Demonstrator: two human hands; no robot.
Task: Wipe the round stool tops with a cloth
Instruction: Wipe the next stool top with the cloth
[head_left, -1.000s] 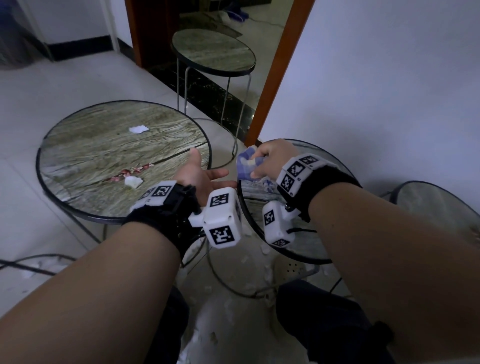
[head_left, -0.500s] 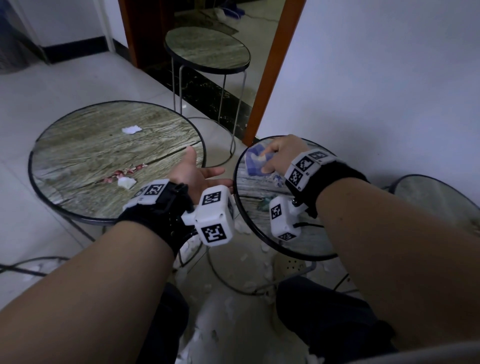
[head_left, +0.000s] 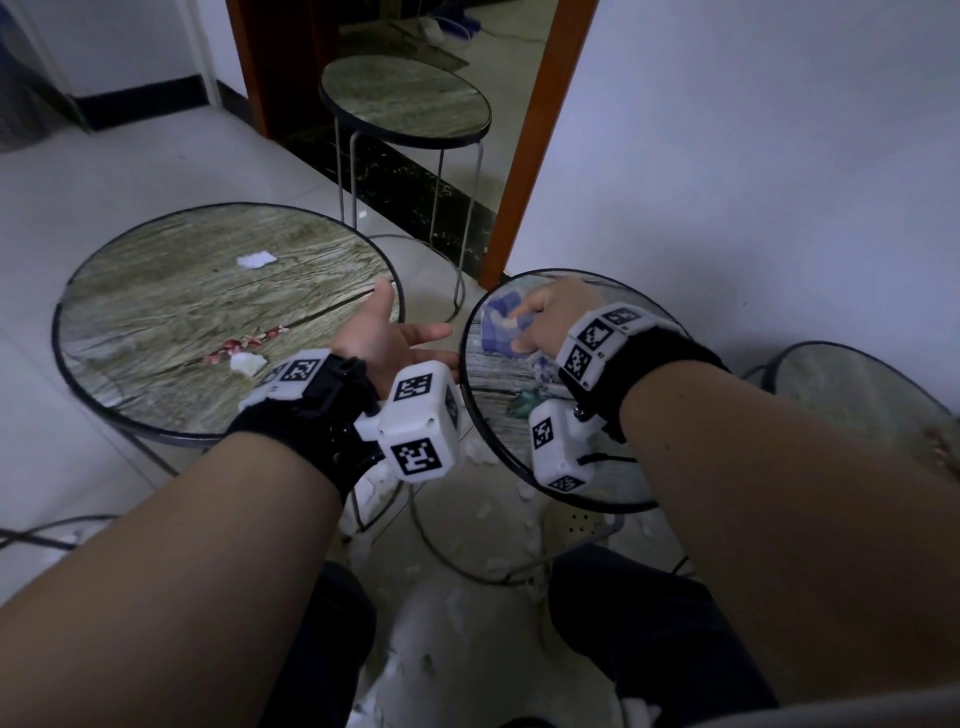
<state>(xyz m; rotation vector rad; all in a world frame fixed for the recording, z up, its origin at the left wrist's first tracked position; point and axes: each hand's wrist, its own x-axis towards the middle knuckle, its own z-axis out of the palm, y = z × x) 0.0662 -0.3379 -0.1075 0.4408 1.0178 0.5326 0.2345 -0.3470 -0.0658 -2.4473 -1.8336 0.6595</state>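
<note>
Large round stool top (head_left: 171, 312): wood-grain print under a glossy face, dark rim, lying beyond and left of the left fingertips. On it, two white scraps, one (head_left: 254, 259) far out past the fingers, one (head_left: 247, 362) near the wrist, and a reddish smear (head_left: 244, 345) between them.

Left hand (head_left: 387, 340): palm turned up, fingers straight and loosely spread, thumb raised; it holds nothing and hovers over the gap between the two near stools. Black wrist strap carrying white cubes (head_left: 421, 418) printed with black square marker patterns; no readable writing.

Far stool (head_left: 405, 101): same round top on thin metal legs, well beyond both hands, by the doorway.

Cloth (head_left: 500, 325): blue-and-white, bunched into a lump with no clear long axis, its bulk sticking out leftward from the fingers. It lies on the far left part of the small round stool top (head_left: 498, 410).

Right hand (head_left: 553, 317): fingers curled down over the cloth, gripping and pressing it onto the top. Same strap and marker cubes (head_left: 597, 335).

Fourth round top (head_left: 852, 384): right of the right forearm, partly hidden.
</note>
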